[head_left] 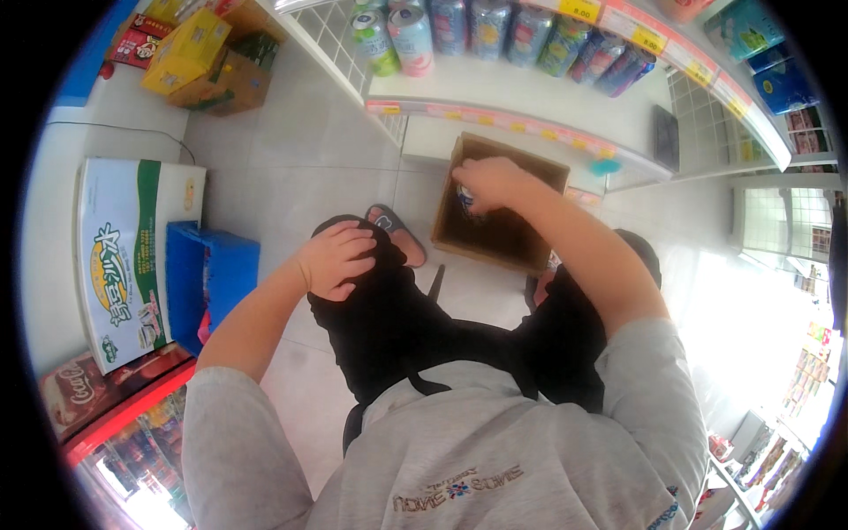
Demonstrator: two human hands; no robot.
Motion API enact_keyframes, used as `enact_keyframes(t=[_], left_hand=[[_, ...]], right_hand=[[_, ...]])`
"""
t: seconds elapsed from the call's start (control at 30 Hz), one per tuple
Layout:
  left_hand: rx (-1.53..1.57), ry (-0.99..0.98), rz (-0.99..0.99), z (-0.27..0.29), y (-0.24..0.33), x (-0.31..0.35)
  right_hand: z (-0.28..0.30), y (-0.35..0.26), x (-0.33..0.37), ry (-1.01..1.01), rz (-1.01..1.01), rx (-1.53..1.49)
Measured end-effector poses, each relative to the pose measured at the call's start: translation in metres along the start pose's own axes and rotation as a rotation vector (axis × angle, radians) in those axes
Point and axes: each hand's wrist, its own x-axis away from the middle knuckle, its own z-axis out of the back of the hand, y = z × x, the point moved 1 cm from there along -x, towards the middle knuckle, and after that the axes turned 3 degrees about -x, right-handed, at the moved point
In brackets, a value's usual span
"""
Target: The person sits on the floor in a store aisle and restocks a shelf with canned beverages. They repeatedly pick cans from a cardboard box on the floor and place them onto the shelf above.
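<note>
Item by item, largest first, as I saw it: the white shelf (530,93) ran across the top of view, bare in front, with a row of cans (495,31) standing along its back. At the far left lay a big white-and-green carton (132,256), a blue crate (199,278) just beside it, and yellow boxes (190,49) well apart at the upper left. Below the shelf edge an open brown box (495,234) sat on the pale floor (265,168), between my knees. My right hand (486,181) was down inside the box at its upper left corner, fingers curled round a can (465,200); most of that can was hidden, so I could not tell how firm the grip was. My left hand (336,258) rested on my left knee, fingers loosely bent, holding nothing. A sandal (399,231) showed just beside the box.
</note>
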Motion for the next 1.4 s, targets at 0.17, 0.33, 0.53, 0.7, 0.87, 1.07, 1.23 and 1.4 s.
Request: enact_keyframes(t=[0.17,0.33,0.53,0.7,0.87,1.07,1.23,1.4], left_hand=[[0.004,0.006,0.001,-0.002,0.0,0.0],[0.005,0.025,-0.012,-0.004,-0.004,-0.001],[0.024,0.003,0.023,-0.004,0.002,0.009],[0.022,0.013,0.005,-0.005,-0.001,0.006],[0.014,0.015,0.01,-0.001,0.001,0.004],[0.022,0.036,0.017,-0.008,-0.002,0.007],[-0.011,0.029,0.032,-0.002,0.001,0.006],[-0.009,0.004,0.022,0.003,-0.001,-0.002]], right_hand=[[-0.078,0.027,-0.03,-0.05,-0.082,0.11],[-0.129,0.051,-0.046,0.036,-0.187,0.157],[-0.128,0.037,-0.054,0.043,-0.241,0.283],[-0.139,0.051,-0.06,0.163,-0.296,0.283],[-0.136,0.045,-0.064,0.223,-0.359,0.167],[-0.068,0.022,-0.044,0.014,-0.252,-0.018],[0.066,0.027,0.028,0.454,-0.151,-0.298],[0.126,0.119,0.093,1.278,-0.293,-0.027]])
